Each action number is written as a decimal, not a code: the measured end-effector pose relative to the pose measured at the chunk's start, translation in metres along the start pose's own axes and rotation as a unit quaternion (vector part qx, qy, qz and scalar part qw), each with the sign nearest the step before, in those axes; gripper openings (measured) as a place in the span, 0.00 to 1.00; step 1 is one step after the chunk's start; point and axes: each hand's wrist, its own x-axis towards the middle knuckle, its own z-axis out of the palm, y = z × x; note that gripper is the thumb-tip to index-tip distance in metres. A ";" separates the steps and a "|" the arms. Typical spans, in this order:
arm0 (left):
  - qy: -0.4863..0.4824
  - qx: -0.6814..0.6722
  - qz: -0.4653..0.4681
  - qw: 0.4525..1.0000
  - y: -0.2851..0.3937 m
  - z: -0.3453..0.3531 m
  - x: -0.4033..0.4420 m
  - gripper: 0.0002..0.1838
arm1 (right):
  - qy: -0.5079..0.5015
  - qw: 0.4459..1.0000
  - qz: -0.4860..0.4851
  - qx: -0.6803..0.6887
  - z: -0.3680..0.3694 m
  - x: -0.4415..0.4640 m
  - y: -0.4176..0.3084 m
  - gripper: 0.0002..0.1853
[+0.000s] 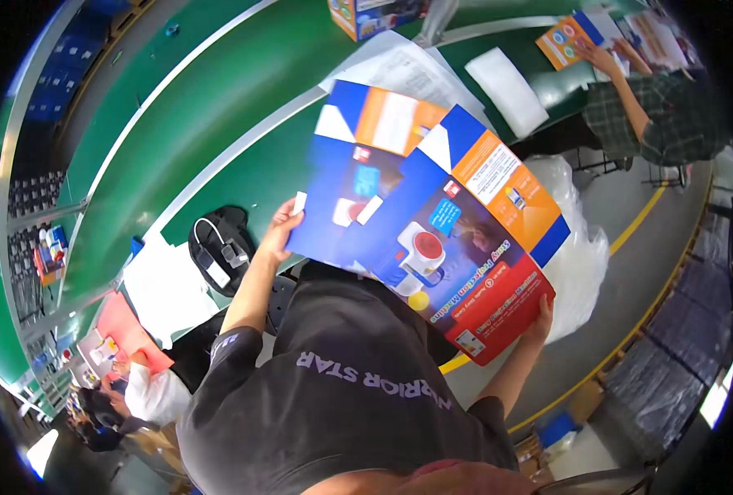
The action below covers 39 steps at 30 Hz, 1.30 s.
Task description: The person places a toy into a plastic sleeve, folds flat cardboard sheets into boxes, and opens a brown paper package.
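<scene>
Green workbench (280, 153), left hand (280, 228) and right hand (540, 320) holding printed cartons (465, 247).

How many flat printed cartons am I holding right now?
2. Your left hand holds the left carton; your right hand holds the right carton, overlapping it. More may be hidden underneath.

"Story Projection Machine" reads on the front carton sheet (498, 285), "…RRIOR STAR" on the dark shirt (325, 412)
</scene>
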 end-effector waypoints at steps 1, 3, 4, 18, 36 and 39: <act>0.016 -0.003 0.020 1.000 -0.006 -0.011 0.003 0.22 | -0.007 1.000 -0.004 0.000 -0.004 0.003 0.002 0.17; 0.058 -0.014 0.030 0.998 -0.019 -0.030 0.007 0.22 | -0.004 1.000 0.009 -0.013 0.003 0.005 -0.006 0.18; 0.070 -0.011 0.036 0.997 -0.028 -0.042 0.006 0.23 | -0.006 1.000 0.010 -0.022 0.003 0.005 -0.006 0.18; 0.223 0.646 0.172 0.710 -0.071 0.011 0.004 0.17 | -0.061 0.997 -0.008 -0.040 0.071 -0.021 -0.064 0.15; 0.213 0.444 0.327 0.806 0.052 0.264 -0.146 0.08 | -0.024 0.897 -0.217 -0.385 0.064 0.019 -0.125 0.22; 0.138 0.499 0.420 0.745 0.081 0.304 -0.197 0.07 | -0.068 0.861 -0.400 -0.307 0.164 -0.053 -0.182 0.31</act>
